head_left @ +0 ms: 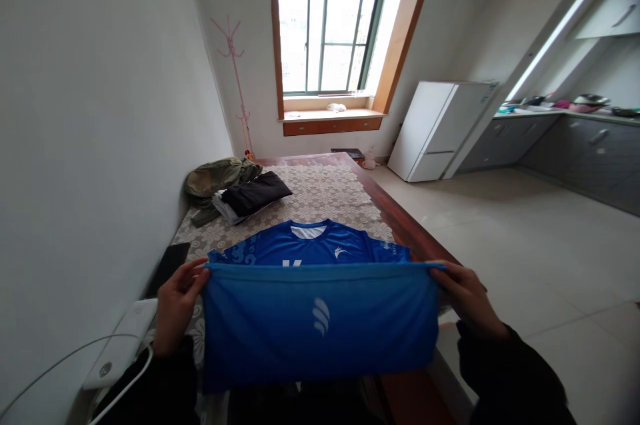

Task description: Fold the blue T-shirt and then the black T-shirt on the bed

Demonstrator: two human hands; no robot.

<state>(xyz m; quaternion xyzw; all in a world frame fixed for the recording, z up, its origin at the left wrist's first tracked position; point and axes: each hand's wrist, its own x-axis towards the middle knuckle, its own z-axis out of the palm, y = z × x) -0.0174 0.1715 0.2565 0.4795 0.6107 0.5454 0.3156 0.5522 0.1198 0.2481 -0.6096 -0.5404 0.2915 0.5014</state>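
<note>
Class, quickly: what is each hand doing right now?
Left hand: closed, pinching one corner of the blue shirt's raised edge.
Right hand: closed, pinching the other corner of that edge.

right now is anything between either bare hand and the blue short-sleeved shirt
Nothing visible: the bare left hand and bare right hand both grip the blue short-sleeved shirt directly. The folded black cloth lies beyond it, out of the way.

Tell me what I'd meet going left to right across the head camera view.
White device, left hand, blue shirt, right hand, white wall cabinet.
</note>
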